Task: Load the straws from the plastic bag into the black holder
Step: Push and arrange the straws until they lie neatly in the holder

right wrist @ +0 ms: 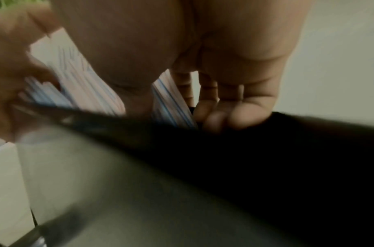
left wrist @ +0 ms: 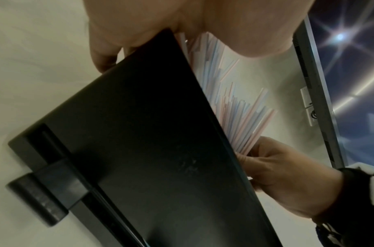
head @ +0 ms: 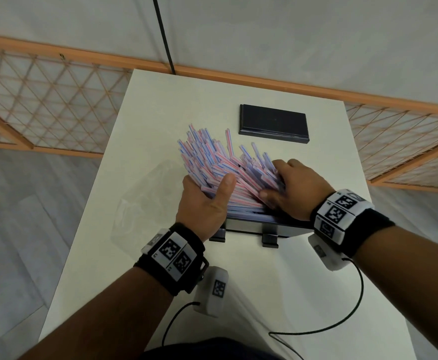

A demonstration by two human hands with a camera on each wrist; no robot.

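Observation:
A fanned bundle of red- and blue-striped white straws stands in the open black holder near the middle of the table. My left hand grips the bundle's left side, thumb laid across the front. My right hand curls over the right side, thumb against the straws. In the left wrist view, straws rise behind the holder's dark wall, with my right hand beside them. The blurred right wrist view shows my right hand's fingers curled at the holder's edge next to straws.
The holder's flat black lid lies on the white table behind the straws. A crumpled clear plastic bag lies left of the holder. Wrist-camera cables trail over the near table. A wooden lattice screen lies beyond the table's edges.

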